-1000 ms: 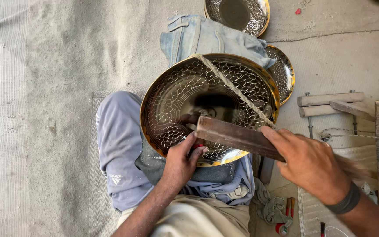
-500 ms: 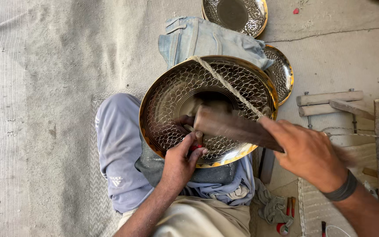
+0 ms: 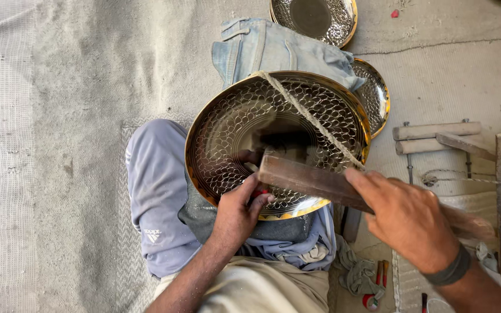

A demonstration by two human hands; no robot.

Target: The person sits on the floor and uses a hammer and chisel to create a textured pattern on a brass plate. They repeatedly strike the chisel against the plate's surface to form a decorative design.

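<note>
Gripping the wooden bat [image 3: 314,181] in my right hand [image 3: 407,217], I've lowered it closer to the patterned brass tray [image 3: 227,127]; my left hand [image 3: 240,211] still pinches a small tool.

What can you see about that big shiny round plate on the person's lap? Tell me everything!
The big round plate looks like shiny metal with a golden rim. Its inside is covered in a net-like pattern of small curved shapes around a smoother, darker middle. It rests tilted on the person's lap, over a blue cloth. A pale rope runs across it. The left hand touches its lower edge, and the right hand holds a brown wooden block over it.
</note>
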